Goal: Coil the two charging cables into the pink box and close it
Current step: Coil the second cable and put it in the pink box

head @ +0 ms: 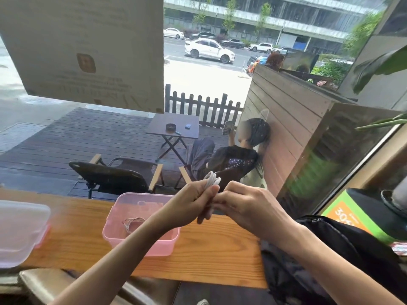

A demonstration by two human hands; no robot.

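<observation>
The pink box (114, 219) stands open on the wooden counter, with one coiled cable (132, 223) lying on its floor. Above and to the right of the box, my left hand (193, 205) grips a bundle of white cable (211, 179) whose loops stick out above my fist. My right hand (246, 205) meets the left one and pinches the lower part of the same cable. The box's clear lid (19, 230), edged in pink, lies flat at the counter's left end.
The wooden counter (209, 260) runs along a window. A black bag (330, 260) sits at its right end, beside a green and orange box (352, 214). Outside the glass are chairs, a small table and a seated person.
</observation>
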